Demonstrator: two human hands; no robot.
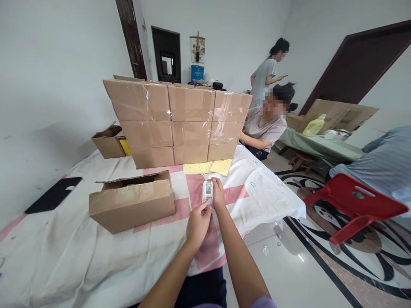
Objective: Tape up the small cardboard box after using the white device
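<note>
A small white device with a grey display (208,187) is held over the pink-and-white cloth (237,194), its screen facing up. My right hand (218,194) is closed around its right side. My left hand (199,222) is closed at its lower end, with the index finger and thumb touching it. Just beyond the device lie yellow dotted sheets (197,168). To the left of my hands is a cardboard box (135,199) whose top flaps are partly raised.
A wall of stacked, taped cardboard boxes (191,128) stands across the back of the table. A smaller carton (109,141) and a black flat object (54,194) are at the left. One person (265,124) sits beyond the right edge. A red chair (356,201) stands farther right.
</note>
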